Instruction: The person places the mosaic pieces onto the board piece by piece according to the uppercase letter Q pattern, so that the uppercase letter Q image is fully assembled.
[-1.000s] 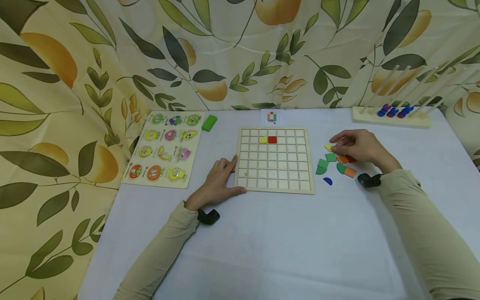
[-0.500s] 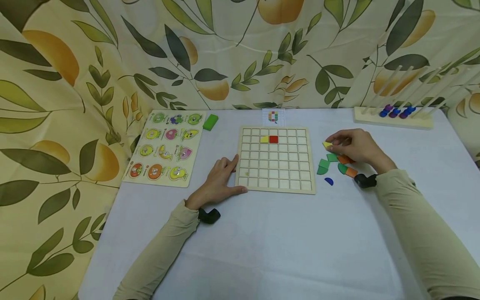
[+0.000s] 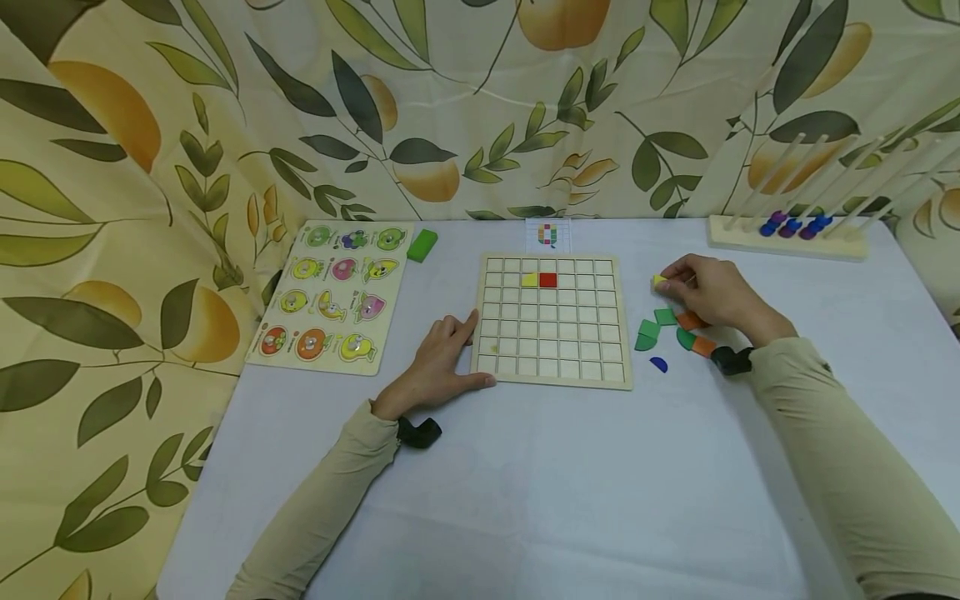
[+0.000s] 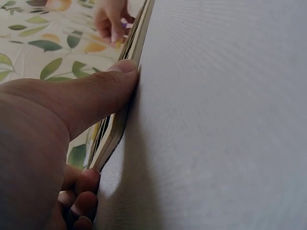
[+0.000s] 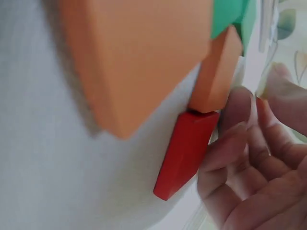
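My right hand (image 3: pixel 712 292) pinches a small yellow tile (image 3: pixel 657 282) between thumb and fingertips, right of the wooden grid board (image 3: pixel 551 384). The tile's outline is partly hidden by the fingers. On the board, a yellow tile (image 3: pixel 530 279) and a red tile (image 3: pixel 548 280) sit side by side in the second row. My left hand (image 3: pixel 435 367) rests at the board's near left corner, thumb along the front edge and index finger at the left side. In the left wrist view the thumb (image 4: pixel 103 93) touches the board's edge (image 4: pixel 117 124).
Green tiles (image 3: pixel 648 333), orange tiles (image 3: pixel 702 346) and a blue half-round tile (image 3: pixel 658 364) lie below the right hand; a red tile (image 5: pixel 184 155) lies close by its fingers. Around stand a pattern card (image 3: pixel 547 236), fruit puzzle (image 3: pixel 330 292), green block (image 3: pixel 422 245) and bead rack (image 3: pixel 787 237).
The right hand has lifted the yellow tile from the loose pile and shifted it slightly up and away. The left hand has stayed at the board's corner.
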A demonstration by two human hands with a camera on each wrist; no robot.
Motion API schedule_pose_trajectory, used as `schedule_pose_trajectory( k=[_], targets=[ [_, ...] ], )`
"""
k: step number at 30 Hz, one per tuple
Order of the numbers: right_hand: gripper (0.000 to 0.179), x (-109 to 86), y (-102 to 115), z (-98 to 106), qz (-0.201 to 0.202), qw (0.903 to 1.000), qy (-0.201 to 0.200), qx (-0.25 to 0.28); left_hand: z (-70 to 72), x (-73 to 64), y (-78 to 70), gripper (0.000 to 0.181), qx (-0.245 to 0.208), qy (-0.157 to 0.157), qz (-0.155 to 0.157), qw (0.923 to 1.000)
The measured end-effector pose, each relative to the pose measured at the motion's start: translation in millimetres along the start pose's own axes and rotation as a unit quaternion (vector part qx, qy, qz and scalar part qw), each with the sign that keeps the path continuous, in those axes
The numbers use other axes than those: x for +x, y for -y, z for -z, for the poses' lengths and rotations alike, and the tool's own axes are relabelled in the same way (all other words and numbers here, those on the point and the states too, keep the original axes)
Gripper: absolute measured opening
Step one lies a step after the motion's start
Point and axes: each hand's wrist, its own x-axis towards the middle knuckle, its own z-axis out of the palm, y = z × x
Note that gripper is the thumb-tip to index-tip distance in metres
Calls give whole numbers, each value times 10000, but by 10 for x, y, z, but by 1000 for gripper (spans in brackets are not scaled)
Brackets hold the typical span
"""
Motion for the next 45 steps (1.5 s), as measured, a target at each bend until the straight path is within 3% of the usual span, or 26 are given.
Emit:
schedule_pose_trajectory(
  k=[8, 15, 28, 35, 45],
  targets=[
    [37, -12, 37, -38, -91, 9971, -602, 467, -20, 11, 22, 111, 7, 12, 51, 10000],
    [39, -12, 147, -92, -228, 9881, -1022, 1125, -28, 11, 24, 111, -6, 3, 34, 10000],
    [43, 110, 450, -236, -368, 9770, -709, 1979, -30, 20, 28, 112, -11, 8, 14, 10000],
    [39, 193, 602, -331, -150, 9769, -600, 2045, -24, 25, 18, 111, -1, -24, 15, 10000],
    [37, 290, 865, -445, -92, 9804, -119, 1964, -7, 16, 2, 110, -30, -34, 15, 10000]
  ],
)
